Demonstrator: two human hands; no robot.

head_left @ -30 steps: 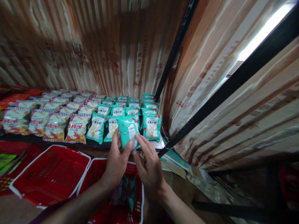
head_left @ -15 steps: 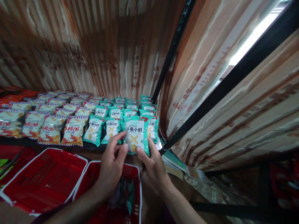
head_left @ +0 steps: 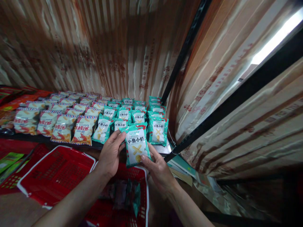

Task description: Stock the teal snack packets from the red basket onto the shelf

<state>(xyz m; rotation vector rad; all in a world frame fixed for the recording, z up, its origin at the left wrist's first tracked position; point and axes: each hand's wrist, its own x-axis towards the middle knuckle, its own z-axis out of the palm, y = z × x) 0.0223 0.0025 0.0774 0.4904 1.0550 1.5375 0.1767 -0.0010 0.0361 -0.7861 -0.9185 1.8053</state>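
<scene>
A teal and white snack bag (head_left: 136,145) is held upright between both hands, its printed front facing me. My left hand (head_left: 111,154) pinches its upper left edge between thumb and fingers. Low on the right side, my right hand (head_left: 157,165) grips it, thumb on the front and fingers behind. Just beyond stand rows of matching teal bags (head_left: 158,130) on a dark shelf (head_left: 96,145). To their left are rows of white and orange snack bags (head_left: 82,130) with striped tops.
Below the shelf sit a red basket (head_left: 59,171) with a white rim and another red basket (head_left: 142,205) holding several bags. Green packets (head_left: 10,162) lie at the far left. A black diagonal post (head_left: 213,104) crosses the right side, before draped patterned sheeting (head_left: 208,78).
Both hands have drawn the held bag slightly down and nearer, off the shelf's front row. My left hand's grip has moved up its left edge. The view has shifted a little left.
</scene>
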